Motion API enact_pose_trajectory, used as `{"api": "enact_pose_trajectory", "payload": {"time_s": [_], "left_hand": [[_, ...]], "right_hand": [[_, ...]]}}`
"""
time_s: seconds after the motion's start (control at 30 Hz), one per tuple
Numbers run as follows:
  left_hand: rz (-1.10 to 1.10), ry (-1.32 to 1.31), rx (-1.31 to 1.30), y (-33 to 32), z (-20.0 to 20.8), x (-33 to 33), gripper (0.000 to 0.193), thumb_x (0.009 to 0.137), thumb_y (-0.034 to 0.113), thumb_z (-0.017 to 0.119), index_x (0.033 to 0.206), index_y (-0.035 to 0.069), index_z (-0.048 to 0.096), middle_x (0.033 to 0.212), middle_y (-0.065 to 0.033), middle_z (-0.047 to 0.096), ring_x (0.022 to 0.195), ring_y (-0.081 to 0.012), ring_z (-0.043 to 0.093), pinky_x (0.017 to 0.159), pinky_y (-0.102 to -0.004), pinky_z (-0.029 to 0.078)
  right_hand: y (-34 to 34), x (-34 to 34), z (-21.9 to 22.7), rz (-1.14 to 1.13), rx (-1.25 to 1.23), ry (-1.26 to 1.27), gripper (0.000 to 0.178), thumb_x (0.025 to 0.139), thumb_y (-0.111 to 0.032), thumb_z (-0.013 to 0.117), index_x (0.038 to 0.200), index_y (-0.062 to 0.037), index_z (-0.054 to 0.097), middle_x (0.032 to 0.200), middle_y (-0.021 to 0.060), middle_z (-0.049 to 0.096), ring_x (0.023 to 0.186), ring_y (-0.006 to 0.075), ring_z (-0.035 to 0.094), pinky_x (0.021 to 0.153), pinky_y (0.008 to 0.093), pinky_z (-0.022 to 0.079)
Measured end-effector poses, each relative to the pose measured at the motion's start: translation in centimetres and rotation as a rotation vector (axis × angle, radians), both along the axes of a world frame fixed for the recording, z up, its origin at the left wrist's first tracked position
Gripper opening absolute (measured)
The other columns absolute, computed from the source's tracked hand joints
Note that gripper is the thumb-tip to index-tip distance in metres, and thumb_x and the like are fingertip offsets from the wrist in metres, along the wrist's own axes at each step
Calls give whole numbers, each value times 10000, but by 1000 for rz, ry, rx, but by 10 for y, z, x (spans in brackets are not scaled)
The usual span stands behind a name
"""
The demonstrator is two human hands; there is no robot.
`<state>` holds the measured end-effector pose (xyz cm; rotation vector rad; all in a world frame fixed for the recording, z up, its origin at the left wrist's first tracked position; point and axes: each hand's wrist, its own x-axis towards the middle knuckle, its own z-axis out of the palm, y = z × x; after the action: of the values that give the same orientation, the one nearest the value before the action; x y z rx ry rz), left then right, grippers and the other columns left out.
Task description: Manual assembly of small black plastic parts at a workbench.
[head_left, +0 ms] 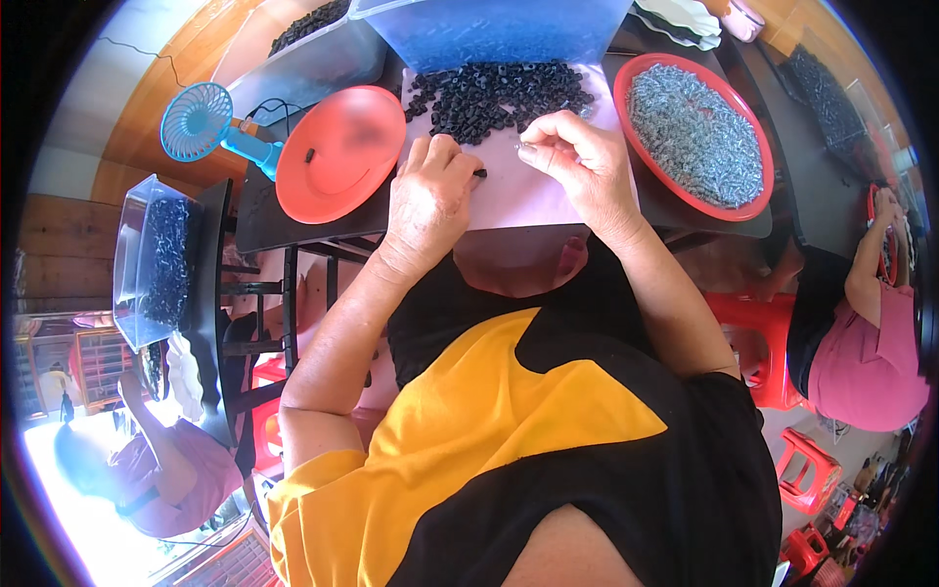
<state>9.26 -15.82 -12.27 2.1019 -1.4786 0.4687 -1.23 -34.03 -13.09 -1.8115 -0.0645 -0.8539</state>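
Note:
My left hand (430,196) is closed, fingers curled, with a small black plastic piece (479,173) showing at its fingertips. To its right, my right hand (587,166) pinches a tiny shiny metal piece (518,146) between thumb and forefinger; it looks like a small screw, though much of it is hidden. Both hands are over a pale sheet (528,207) at the table's near edge. Just beyond them lies a heap of small black plastic pieces (509,93). A red tray (767,181) full of small silvery screws (694,137) stands at the right.
A red plate (333,191) with one black piece sits at the left, near a blue fan (199,122). Behind the heap stands a translucent blue bin (489,34). Other people work at the left (176,474) and right (871,362). Red stools (808,470) stand at the right.

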Motion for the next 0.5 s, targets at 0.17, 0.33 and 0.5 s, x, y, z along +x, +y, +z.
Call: {"api": "enact_pose_trajectory", "payload": {"time_s": [0.17,0.33,0.5], "left_hand": [[-26,-22,25,-1,0,2,157,772,-5,692,920,41,665,904,-96,571,866,-310,583,736,-411,500],[-15,187,-72,-5,1,-10,109,835,-11,643,939,20,653,907,-118,594,866,-318,611,735,-384,505],[-25,484,-131,-6,4,-17,95,874,22,633,967,16,651,897,-113,606,836,-263,617,739,-363,503]], "right_hand": [[0,0,-1,2,-1,14,102,836,-9,742,886,-9,653,768,25,661,677,73,583,621,229,476],[1,-2,5,50,-90,52,73,855,-8,706,902,-3,652,788,41,673,675,101,600,634,253,488],[-2,0,-1,129,-102,83,79,859,1,691,929,-6,657,821,61,697,717,123,645,661,267,508]]}}
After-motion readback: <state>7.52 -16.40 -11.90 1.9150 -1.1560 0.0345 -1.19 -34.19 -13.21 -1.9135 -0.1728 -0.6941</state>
